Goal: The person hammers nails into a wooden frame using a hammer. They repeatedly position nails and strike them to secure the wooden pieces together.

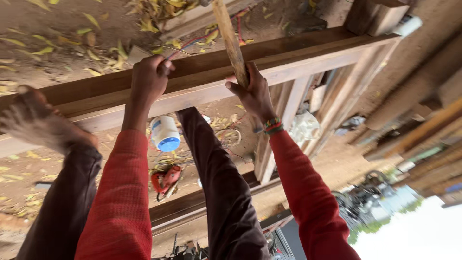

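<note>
Outdoors, leaf-strewn dirt ground point(43, 62) apparently underlies wooden frame point(202, 82).

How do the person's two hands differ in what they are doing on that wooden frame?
The left hand is closed on the top edge of the wooden frame; the right hand holds a thin wooden stick against it. The right wrist wears beaded bracelets; the left is bare. Both arms wear red sleeves.

two hands point(149, 79), one wooden frame point(308, 55), one stick point(231, 41), one white tub point(164, 133)
</note>
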### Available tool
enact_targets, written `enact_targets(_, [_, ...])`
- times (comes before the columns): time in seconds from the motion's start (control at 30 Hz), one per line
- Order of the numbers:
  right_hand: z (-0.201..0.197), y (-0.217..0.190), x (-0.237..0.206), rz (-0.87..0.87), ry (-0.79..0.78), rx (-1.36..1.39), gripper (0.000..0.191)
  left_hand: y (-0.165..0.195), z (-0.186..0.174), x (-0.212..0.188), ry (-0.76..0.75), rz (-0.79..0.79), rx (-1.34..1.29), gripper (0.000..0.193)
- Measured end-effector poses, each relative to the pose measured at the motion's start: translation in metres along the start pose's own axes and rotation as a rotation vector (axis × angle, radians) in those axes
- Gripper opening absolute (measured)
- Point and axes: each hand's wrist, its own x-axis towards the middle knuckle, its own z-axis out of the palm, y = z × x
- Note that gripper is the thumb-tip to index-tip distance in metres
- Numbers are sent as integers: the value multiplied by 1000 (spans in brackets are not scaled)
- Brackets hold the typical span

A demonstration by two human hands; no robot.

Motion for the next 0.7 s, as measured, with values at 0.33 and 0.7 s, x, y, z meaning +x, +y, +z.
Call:
enact_targets(0.33, [-53,-23,-119,366,107,106,29,59,68,24,-80,185,-87,21])
enact_targets(0.7, [-81,10,-162,486,182,325,36,89,138,57,-3,195,-156,18])
